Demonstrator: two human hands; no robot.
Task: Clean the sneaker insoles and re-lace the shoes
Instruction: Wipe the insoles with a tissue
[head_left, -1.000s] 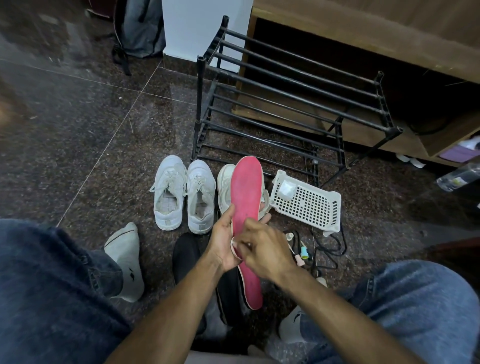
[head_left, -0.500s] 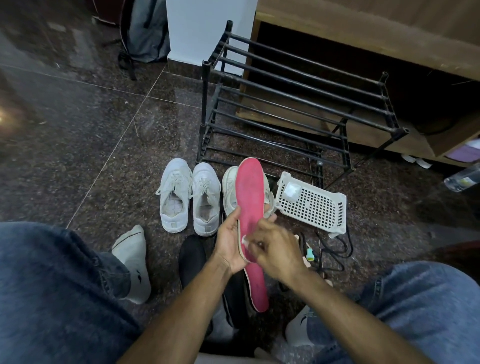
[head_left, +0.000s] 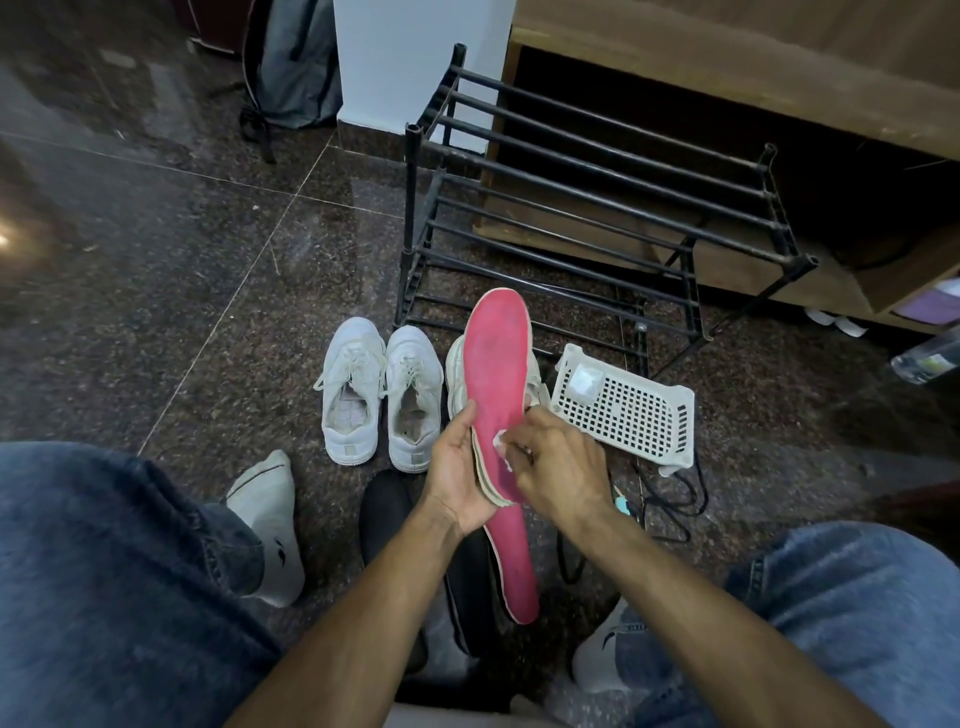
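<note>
Left hand (head_left: 460, 467) is wrapped around the edge of a pink insole (head_left: 498, 395), held upright above the floor in front of the white sneakers (head_left: 384, 395). Right hand (head_left: 558, 467) is pinched on a small white wipe (head_left: 501, 444) at mid-insole. Strokes are best run lengthwise, with the insole backed firmly from behind.

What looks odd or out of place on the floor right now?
The white basket lies tipped over beside the shoe rack, with black cords tangled loosely under it. The pink insole in the left hand shows grey scuffing and a frayed edge.
</note>
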